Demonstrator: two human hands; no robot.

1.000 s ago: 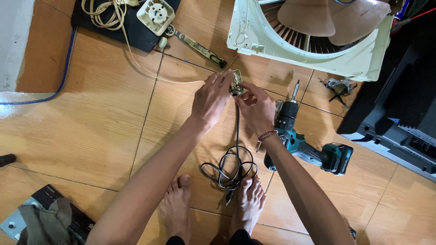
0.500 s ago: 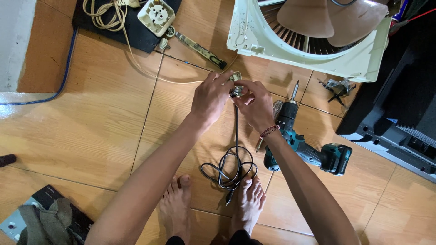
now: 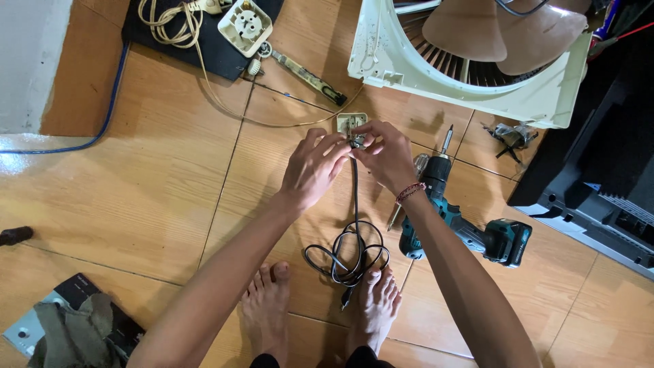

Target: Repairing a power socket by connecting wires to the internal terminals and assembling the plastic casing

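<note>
My left hand [image 3: 312,167] and my right hand [image 3: 387,157] meet over the floor, both pinching the top end of a black cable [image 3: 354,204] where a small dark part sits between the fingertips. The cable hangs straight down to a loose coil [image 3: 347,257] lying on the floor by my bare feet [image 3: 269,313]. A small cream socket piece [image 3: 351,123] lies just beyond my fingers, joined to a thin cream wire [image 3: 272,123].
A teal cordless drill [image 3: 463,228] lies right of my right wrist. A white fan housing with brown blades [image 3: 477,61] stands at the back right, a cream socket block [image 3: 245,26] on a dark mat at the back left, a dark casing [image 3: 599,177] at the right.
My hands have closed in a little on the cable's top end, the fingertips now tighter together. The coil and drill have not moved.
</note>
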